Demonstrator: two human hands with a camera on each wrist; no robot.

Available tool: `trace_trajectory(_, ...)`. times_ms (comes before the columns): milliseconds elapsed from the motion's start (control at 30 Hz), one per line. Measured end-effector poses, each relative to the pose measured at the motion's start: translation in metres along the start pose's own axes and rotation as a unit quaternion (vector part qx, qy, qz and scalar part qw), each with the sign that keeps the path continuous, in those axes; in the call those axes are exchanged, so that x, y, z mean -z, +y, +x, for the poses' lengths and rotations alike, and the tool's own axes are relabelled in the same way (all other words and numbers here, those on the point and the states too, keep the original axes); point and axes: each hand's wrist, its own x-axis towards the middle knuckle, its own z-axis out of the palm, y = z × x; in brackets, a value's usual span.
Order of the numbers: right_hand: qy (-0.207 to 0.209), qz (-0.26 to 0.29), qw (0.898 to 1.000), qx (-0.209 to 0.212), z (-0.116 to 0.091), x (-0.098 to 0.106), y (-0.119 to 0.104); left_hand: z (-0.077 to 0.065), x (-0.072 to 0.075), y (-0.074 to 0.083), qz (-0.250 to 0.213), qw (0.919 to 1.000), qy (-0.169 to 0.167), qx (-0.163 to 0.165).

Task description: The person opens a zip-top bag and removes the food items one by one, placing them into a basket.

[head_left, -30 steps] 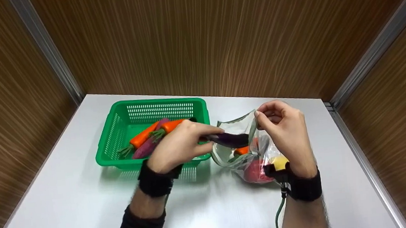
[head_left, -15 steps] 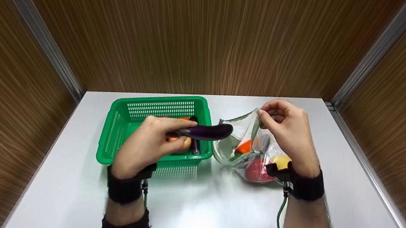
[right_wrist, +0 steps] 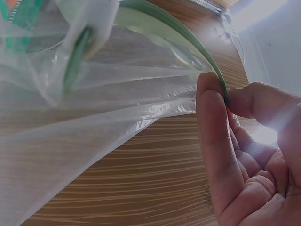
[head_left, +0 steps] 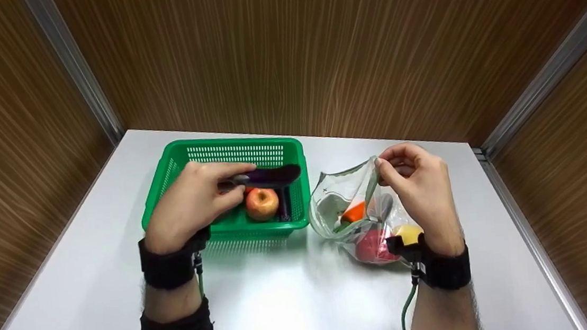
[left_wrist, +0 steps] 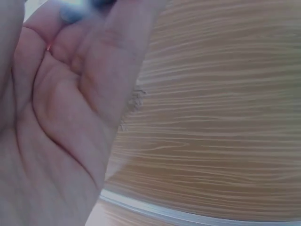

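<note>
My left hand (head_left: 191, 206) pinches a dark purple eggplant (head_left: 278, 175) by its stem end, over the green basket (head_left: 233, 142). A red-yellow apple (head_left: 262, 204) and a second eggplant (head_left: 285, 205) lie in the basket below. In the left wrist view the palm (left_wrist: 61, 99) fills the left side, with a dark bit of the held eggplant at the top. With thumb and fingertips, my right hand (head_left: 423, 191) pinches the green-edged rim of a clear bag (head_left: 345, 184), its mouth spread toward the basket. The right wrist view shows this grip on the green rim (right_wrist: 188, 35) closely.
Inside the bag are an orange piece with a green end (head_left: 353, 213), a red round thing (head_left: 372, 247) and a yellow one (head_left: 407, 233). The white table (head_left: 284, 304) is bounded by wood-patterned walls (head_left: 284, 54). A green cable (head_left: 407, 309) hangs from the right wristband.
My left hand has drawn the eggplant leftward from the bag's mouth to above the basket, uncovering the apple. My right hand still holds the bag's rim in nearly the same place.
</note>
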Motion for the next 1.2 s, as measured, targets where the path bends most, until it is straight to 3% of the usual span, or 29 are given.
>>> trace_trajectory(133,0.000,0.001,1.000,-0.002,-0.001,0.001,0.000,0.008,-0.010,-0.007,0.018,0.9984,-0.043,0.031)
trace_trajectory(267,0.001,0.003,1.000,-0.001,-0.002,0.001,0.001,0.013,-0.019,-0.011,0.007,0.9942,-0.089,0.059)
trace_trajectory(433,0.003,0.006,1.000,0.000,-0.002,0.001,0.000,0.020,-0.027,-0.014,-0.010,0.9868,-0.139,0.083)
trace_trajectory(600,0.002,0.006,1.000,0.002,-0.002,0.001,-0.001,0.024,-0.036,-0.021,-0.014,0.9748,-0.180,0.131)
trace_trajectory(933,0.001,0.002,1.000,-0.001,-0.002,0.000,-0.001,0.026,-0.036,-0.034,-0.005,0.9643,-0.205,0.168)
trace_trajectory(1200,0.000,-0.003,1.000,-0.004,-0.003,0.000,-0.002,0.020,-0.033,-0.030,0.011,0.9708,-0.193,0.143)
